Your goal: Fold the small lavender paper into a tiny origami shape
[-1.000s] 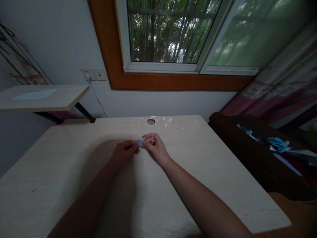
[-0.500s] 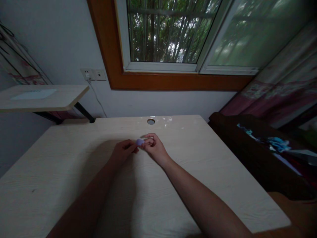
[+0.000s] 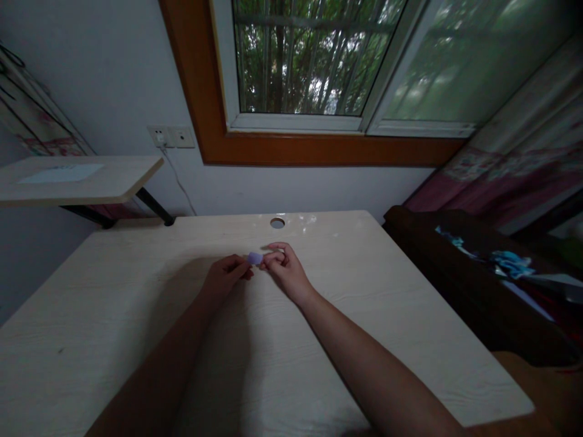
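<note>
Bench (image 3: 346, 340): pale wood-grain top under a window (image 3: 300, 60) with an orange-brown frame (image 3: 319, 150); a round hole (image 3: 277, 223) sits near its far edge, and a small dark mark (image 3: 60, 350) shows at near left.
Purple piece (image 3: 255, 258): small, flat-looking, held between the two hands toward the far part of the bench; it lies far and slightly right of the left hand, far and left of the right hand, with the hole beyond it to the right.
Long axis: too small to settle; its longer side seems to run left to right, from one hand to the other.
Left hand (image 3: 224, 274): thumb and fingers pinched on the piece's left edge.
Right hand (image 3: 288, 274): fingertips closed at the piece's right edge, the forefinger reaching past on the far side.
Nearer hand: neither stands out; fingertips of both appear to touch the piece.
Count at the hands: one purple piece, two hands.
Count on the bench: one hole, one dark mark.
Count at far left: one raised shelf (image 3: 122, 176) bearing one pale sheet (image 3: 61, 173); two socket plates on the wall, one cord (image 3: 180, 176) hanging.
Right side: one dark piece of furniture (image 3: 423, 267), one curtain (image 3: 492, 145).
</note>
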### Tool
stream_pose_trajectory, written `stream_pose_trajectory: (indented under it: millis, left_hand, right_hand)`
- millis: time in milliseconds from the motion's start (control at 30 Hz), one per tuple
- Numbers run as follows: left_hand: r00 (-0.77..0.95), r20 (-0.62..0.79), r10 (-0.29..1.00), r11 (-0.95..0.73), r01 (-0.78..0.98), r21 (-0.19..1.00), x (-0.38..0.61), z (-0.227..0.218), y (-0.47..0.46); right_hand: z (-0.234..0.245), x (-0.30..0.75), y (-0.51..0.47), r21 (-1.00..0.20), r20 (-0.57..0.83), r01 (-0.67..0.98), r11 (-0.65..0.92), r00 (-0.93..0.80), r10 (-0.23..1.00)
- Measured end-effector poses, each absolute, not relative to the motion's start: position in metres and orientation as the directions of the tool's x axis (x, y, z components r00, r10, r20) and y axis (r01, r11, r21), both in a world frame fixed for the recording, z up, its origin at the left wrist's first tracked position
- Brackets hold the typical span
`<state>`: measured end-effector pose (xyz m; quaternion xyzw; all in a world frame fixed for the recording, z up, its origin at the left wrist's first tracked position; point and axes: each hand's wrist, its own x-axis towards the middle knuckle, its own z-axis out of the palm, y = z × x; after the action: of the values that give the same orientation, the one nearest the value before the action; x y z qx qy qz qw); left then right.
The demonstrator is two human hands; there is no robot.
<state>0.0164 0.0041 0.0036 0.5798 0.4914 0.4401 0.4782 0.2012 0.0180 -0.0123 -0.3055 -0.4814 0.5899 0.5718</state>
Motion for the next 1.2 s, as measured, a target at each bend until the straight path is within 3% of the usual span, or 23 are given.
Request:
stream_pose_trajectory:
  millis: [600,1200]
  left_hand:
    - [0.208,0.059,0.976,-0.109,0.237,0.965,0.0180,0.0035,0.0029]
    - [0.133,0.075,0.988,-0.101,0.201,0.974,0.0147,-0.0023,0.0067]
  right_hand:
    - [-0.0188,0.2021,0.0195,-0.950,0.161,-0.294,0.103,-0.179,0.971]
    - [-0.0182,0.2025,0.0182,-0.964,0.181,-0.227,0.138,-0.181,0.967]
